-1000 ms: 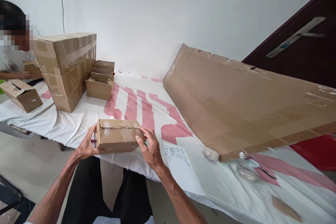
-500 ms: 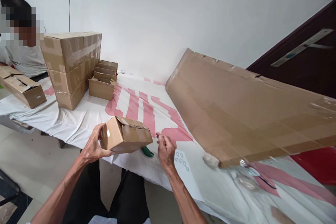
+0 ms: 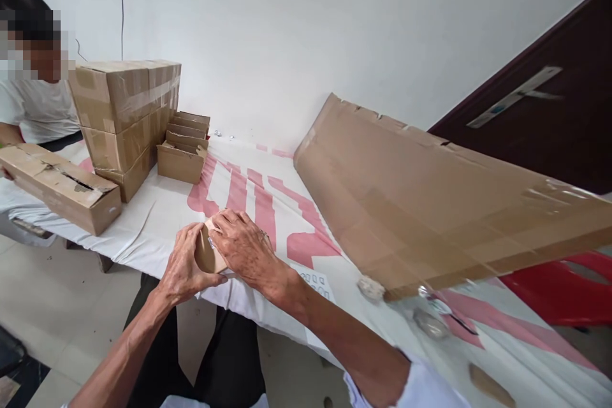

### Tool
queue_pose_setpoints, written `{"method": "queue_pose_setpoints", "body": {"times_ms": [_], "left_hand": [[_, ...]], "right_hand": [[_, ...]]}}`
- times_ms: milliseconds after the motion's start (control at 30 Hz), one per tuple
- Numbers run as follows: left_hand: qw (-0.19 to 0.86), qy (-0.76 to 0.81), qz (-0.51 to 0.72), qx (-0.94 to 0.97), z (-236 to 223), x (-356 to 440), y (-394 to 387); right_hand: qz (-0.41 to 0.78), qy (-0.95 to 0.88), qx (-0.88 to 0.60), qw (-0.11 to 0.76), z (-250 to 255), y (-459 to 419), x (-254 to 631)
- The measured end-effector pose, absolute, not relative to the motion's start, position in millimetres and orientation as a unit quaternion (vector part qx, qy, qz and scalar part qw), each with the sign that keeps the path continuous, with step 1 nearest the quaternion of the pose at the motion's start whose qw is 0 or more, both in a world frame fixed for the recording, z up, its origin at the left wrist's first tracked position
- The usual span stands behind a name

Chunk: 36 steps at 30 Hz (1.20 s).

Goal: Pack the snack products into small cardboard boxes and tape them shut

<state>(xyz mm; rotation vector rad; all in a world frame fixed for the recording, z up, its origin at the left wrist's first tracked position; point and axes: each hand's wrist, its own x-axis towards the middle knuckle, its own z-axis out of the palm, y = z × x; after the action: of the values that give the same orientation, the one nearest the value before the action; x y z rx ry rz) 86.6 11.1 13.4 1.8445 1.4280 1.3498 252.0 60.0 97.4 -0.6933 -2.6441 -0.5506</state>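
Note:
Both my hands hold a small brown cardboard box (image 3: 208, 256) at the near edge of the table, which is covered with a white cloth (image 3: 157, 217) printed in red. My left hand (image 3: 184, 264) grips the box's left end, fingers wrapped round it. My right hand (image 3: 243, 247) lies over the top and right side, covering most of the box. Only one end face of the box shows between my hands.
A big flattened cardboard sheet (image 3: 430, 204) slopes across the right. Stacked taped cartons (image 3: 125, 118) and open small boxes (image 3: 182, 152) stand at the back left. Another person (image 3: 36, 95) holds a long box (image 3: 60, 185) at the left. A paper sheet (image 3: 318, 280), a tape roll (image 3: 430, 322).
My right hand came back from the table onto the box and now covers it. The box has been turned end-on. The other person's long box moved further onto the table.

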Motion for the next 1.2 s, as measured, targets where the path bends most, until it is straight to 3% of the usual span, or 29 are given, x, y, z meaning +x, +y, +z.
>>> {"method": "queue_pose_setpoints", "body": {"times_ms": [800,900,1067,1133,1200], "left_hand": [[0.189,0.517,0.477,0.685,29.4,88.7,15.5],[0.187,0.532,0.459,0.686,32.3,81.0,19.9],[0.253,0.588,0.428,0.638,21.1,43.5,22.4],[0.292,0.588,0.426,0.622,9.8,23.8,23.9],[0.302,0.584,0.427,0.621,-2.7,6.3,26.6]], "right_hand": [[-0.195,-0.931,-0.295,0.094,115.7,55.3,234.7],[-0.139,-0.932,-0.275,0.191,137.5,55.4,247.8],[0.045,-0.777,-0.33,0.533,160.3,63.5,354.7],[0.109,-0.722,-0.407,0.549,137.9,67.1,409.7],[0.173,-0.679,-0.497,0.512,98.1,69.2,454.9]]}}
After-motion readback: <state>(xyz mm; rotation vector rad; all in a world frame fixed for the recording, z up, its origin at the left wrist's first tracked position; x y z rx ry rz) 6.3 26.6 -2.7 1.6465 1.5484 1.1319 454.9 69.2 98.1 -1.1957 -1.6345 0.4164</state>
